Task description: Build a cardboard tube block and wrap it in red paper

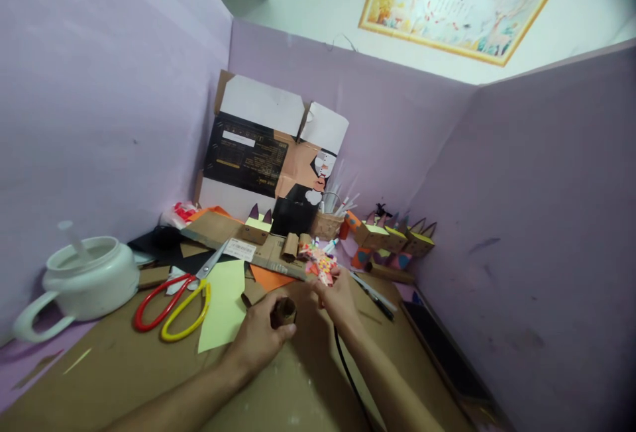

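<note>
Tube (287,313) in left hand (259,330), right hand (338,297) nearby

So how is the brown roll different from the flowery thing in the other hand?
The brown roll is plain; the flowery thing is brightly patterned. The left hand holds the roll, the right hand the flowery thing. The roll is nearer the camera, the flowery thing farther.

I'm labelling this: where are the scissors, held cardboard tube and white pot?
Scissors (201,275): head view, near the pivot.
Held cardboard tube (286,313): head view, open end.
White pot (94,289): head view, rounded side.
</note>
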### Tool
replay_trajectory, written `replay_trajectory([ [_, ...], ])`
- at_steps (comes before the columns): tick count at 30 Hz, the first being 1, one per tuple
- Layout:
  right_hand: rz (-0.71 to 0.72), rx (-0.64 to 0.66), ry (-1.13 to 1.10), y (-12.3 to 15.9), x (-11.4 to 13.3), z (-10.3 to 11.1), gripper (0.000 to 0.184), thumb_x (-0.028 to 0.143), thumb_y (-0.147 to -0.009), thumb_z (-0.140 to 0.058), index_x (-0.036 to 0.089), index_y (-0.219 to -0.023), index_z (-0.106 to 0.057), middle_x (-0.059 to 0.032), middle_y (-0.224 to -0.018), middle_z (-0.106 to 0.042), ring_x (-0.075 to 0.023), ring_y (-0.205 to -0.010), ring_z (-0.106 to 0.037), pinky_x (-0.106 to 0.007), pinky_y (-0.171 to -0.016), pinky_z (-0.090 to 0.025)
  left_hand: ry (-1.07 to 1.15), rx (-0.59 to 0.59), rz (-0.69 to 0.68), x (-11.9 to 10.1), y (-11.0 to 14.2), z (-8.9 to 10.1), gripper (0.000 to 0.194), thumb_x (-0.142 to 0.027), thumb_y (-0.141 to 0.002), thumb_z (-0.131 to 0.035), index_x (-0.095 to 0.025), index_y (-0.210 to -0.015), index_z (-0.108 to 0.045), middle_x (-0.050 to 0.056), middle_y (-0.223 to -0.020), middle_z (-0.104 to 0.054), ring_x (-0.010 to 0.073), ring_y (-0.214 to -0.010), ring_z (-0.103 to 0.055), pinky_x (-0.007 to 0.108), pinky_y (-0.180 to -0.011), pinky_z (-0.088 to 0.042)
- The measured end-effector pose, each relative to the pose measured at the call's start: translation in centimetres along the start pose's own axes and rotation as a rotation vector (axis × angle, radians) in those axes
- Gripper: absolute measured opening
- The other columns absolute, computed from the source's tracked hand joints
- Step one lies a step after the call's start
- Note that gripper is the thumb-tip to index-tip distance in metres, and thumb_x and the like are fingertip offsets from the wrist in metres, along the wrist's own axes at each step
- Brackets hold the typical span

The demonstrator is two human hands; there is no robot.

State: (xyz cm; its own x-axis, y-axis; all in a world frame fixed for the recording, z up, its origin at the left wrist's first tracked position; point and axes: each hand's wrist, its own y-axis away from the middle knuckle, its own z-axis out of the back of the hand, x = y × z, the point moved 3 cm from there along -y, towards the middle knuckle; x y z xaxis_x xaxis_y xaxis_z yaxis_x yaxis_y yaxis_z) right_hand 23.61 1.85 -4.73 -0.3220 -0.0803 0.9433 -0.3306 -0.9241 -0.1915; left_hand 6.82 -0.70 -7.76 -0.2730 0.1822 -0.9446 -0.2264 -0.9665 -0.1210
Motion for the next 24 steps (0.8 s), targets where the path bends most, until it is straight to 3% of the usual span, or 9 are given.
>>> replay_trajectory([
  [3,0.023,-0.090,-0.071,2.2,1.0,1.4,0.044,0.036,-0.068,-0.066,0.021,-0.103,-0.043,0.0021,-0.070,-0.059,-0.0143,-0.051,-0.052,-0.024,-0.043,-0.040,0.019,0.002,0.004,-0.1,0.0,0.0,0.034,-0.018,-0.063,-0.059,-0.015,-0.097,-0.058,0.007,-0.095,-0.068,0.0223,-0.090,-0.061,0.033,-0.083,-0.046],
  [5,0.044,-0.123,-0.216,3.9,1.4,2.4,0.045,0.042,-0.071,-0.066,0.023,-0.102,-0.040,0.0035,-0.068,-0.056,-0.0129,-0.049,-0.050,-0.023,-0.043,-0.039,0.027,0.006,0.006,-0.2,0.0,0.1,0.035,-0.019,-0.063,-0.059,-0.015,-0.097,-0.058,0.007,-0.098,-0.068,0.0228,-0.092,-0.061,0.033,-0.084,-0.046],
  [9,-0.039,-0.010,-0.600,6.3,1.3,3.0,0.041,0.054,-0.073,-0.062,0.023,-0.090,-0.041,0.0095,-0.053,-0.048,-0.0077,-0.037,-0.040,-0.018,-0.037,-0.034,0.029,0.011,0.015,-0.4,-0.1,0.3,0.037,-0.022,-0.063,-0.059,-0.015,-0.099,-0.057,0.009,-0.101,-0.068,0.0244,-0.095,-0.062,0.034,-0.086,-0.046],
  [13,-0.140,0.123,-0.860,7.0,1.6,3.5,0.034,0.044,-0.071,-0.069,0.019,-0.085,-0.051,0.0062,-0.060,-0.053,-0.0031,-0.035,-0.038,-0.016,-0.037,-0.036,0.003,0.027,0.012,-0.5,0.0,0.3,0.036,-0.024,-0.062,-0.060,-0.016,-0.097,-0.057,0.007,-0.096,-0.068,0.0249,-0.092,-0.062,0.035,-0.084,-0.046],
  [16,-0.143,0.206,-0.972,7.2,2.1,4.3,0.026,0.039,-0.073,-0.069,0.016,-0.081,-0.058,0.0030,-0.065,-0.057,-0.0020,-0.037,-0.041,-0.015,-0.039,-0.038,-0.032,0.044,0.005,-0.6,0.1,0.3,0.036,-0.025,-0.063,-0.059,-0.016,-0.098,-0.057,0.006,-0.096,-0.068,0.0246,-0.091,-0.062,0.035,-0.083,-0.046],
  [19,-0.111,0.273,-1.032,7.6,2.7,5.1,0.025,0.037,-0.073,-0.070,0.017,-0.084,-0.064,0.0001,-0.073,-0.060,-0.0049,-0.046,-0.049,-0.019,-0.048,-0.047,-0.061,0.043,0.001,-0.6,0.1,0.2,0.037,-0.025,-0.063,-0.059,-0.017,-0.098,-0.058,0.007,-0.098,-0.068,0.0255,-0.094,-0.061,0.037,-0.087,-0.044],
  [22,-0.168,0.330,-1.133,8.0,3.1,5.3,0.032,0.038,-0.067,-0.075,0.018,-0.090,-0.066,0.0020,-0.072,-0.056,-0.0052,-0.051,-0.049,-0.020,-0.058,-0.051,-0.062,0.025,-0.014,-0.7,0.2,0.2,0.038,-0.025,-0.063,-0.059,-0.017,-0.100,-0.058,0.007,-0.101,-0.068,0.0260,-0.097,-0.060,0.038,-0.089,-0.043],
  [24,-0.230,0.379,-1.169,8.1,3.4,5.1,0.038,0.038,-0.064,-0.077,0.018,-0.096,-0.067,0.0036,-0.069,-0.051,-0.0046,-0.051,-0.044,-0.018,-0.055,-0.051,-0.055,0.020,-0.023,-1.0,0.4,0.2,0.037,-0.025,-0.063,-0.059,-0.017,-0.100,-0.058,0.007,-0.101,-0.068,0.0257,-0.096,-0.061,0.037,-0.088,-0.043],
])
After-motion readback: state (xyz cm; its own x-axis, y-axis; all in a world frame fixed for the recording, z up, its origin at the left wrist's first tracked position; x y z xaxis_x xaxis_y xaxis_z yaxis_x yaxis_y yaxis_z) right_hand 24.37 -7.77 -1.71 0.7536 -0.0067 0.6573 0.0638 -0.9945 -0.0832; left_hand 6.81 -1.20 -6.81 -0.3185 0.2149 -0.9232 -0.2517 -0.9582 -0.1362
